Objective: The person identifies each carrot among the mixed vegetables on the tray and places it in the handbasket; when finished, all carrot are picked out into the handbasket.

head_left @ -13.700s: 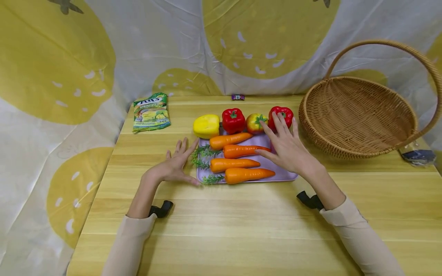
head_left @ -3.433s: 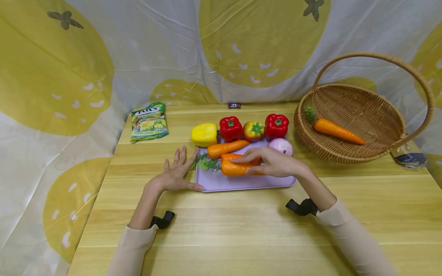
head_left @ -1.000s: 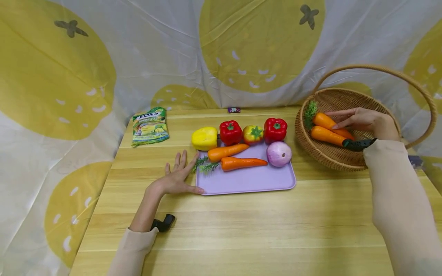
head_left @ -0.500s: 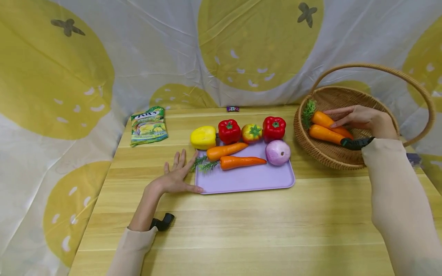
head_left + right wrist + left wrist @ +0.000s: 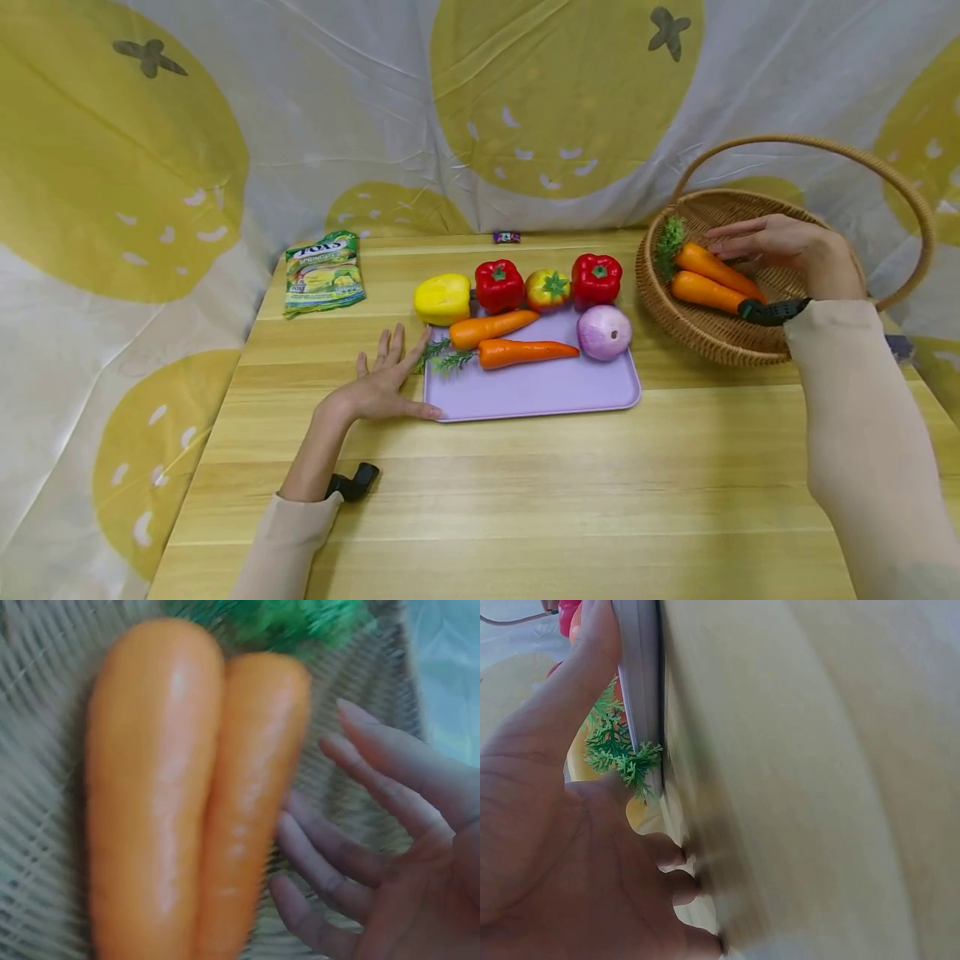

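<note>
My left hand (image 5: pixel 375 394) lies spread at the left side of the lilac tray (image 5: pixel 540 397), its thumb on the front left corner. In the left wrist view, the tray's edge (image 5: pixel 639 667) runs along the thumb, near green carrot leaves (image 5: pixel 619 746). Two orange carrots (image 5: pixel 497 329) lie on the tray with a purple onion (image 5: pixel 604 332). Inside the wicker basket (image 5: pixel 712 337), two more carrots (image 5: pixel 705 292) lie side by side, leaves to the left. My right hand (image 5: pixel 798 247) is over the basket; in the right wrist view its loose fingers are beside the slimmer carrot (image 5: pixel 251 765), holding nothing.
Along the tray's back edge are a yellow pepper (image 5: pixel 442 300), two red peppers (image 5: pixel 499 286) and a red-yellow tomato-like fruit (image 5: pixel 548 290). A green candy bag (image 5: pixel 324 273) lies back left, a small purple wrapped sweet (image 5: pixel 506 237) behind. The basket's handle (image 5: pixel 795 140) arches high.
Two carrots have gone from the tray into the basket, the second carried by my right hand. In the last half second that hand has let go and lifted slightly. My left hand stays by the tray.
</note>
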Motion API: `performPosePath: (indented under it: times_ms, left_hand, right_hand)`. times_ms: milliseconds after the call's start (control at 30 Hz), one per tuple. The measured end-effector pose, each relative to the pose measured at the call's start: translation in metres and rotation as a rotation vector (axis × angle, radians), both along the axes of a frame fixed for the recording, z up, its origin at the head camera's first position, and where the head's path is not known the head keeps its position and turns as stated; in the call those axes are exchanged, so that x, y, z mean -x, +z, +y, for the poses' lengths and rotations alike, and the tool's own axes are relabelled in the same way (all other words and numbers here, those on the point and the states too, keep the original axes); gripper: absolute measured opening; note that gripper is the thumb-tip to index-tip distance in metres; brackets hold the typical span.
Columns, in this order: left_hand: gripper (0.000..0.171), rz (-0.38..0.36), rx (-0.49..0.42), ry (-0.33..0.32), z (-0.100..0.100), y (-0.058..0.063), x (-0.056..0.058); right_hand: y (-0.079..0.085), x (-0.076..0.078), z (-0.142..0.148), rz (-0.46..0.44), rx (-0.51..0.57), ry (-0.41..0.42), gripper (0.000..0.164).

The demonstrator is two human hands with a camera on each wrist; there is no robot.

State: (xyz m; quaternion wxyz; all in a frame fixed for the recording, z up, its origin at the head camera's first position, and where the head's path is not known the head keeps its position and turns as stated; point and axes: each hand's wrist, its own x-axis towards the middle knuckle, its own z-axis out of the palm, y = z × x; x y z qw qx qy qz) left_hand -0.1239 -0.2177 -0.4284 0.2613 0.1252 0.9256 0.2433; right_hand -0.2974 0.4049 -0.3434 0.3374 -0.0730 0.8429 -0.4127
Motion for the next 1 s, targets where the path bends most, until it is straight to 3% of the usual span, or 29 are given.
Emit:
performPosePath:
  times_ms: [233,400,533,767,1000]
  left_hand:
    - [0.133,0.0,-0.014,0.002,0.003,0.002,-0.002]
    - [0.132,0.002,-0.036,-0.001,0.003,0.007,-0.003]
    - [0.133,0.011,-0.027,0.001,0.001,0.004,-0.001]
    - [0.133,0.012,-0.008,0.002,-0.002,-0.004,0.004]
    - [0.131,-0.001,-0.038,-0.003,0.003,0.012,-0.002]
  right_hand:
    - [0.039,0.002,-0.022,0.078,-0.14,0.052,0.056]
    - [0.061,-0.012,-0.049,0.186,-0.223,0.139,0.061]
    - [0.075,-0.029,-0.072,0.233,-0.253,0.21,0.06]
    - [0.089,-0.058,-0.102,0.317,-0.188,0.246,0.05]
    - [0.091,-0.084,-0.131,0.412,0.012,0.163,0.04]
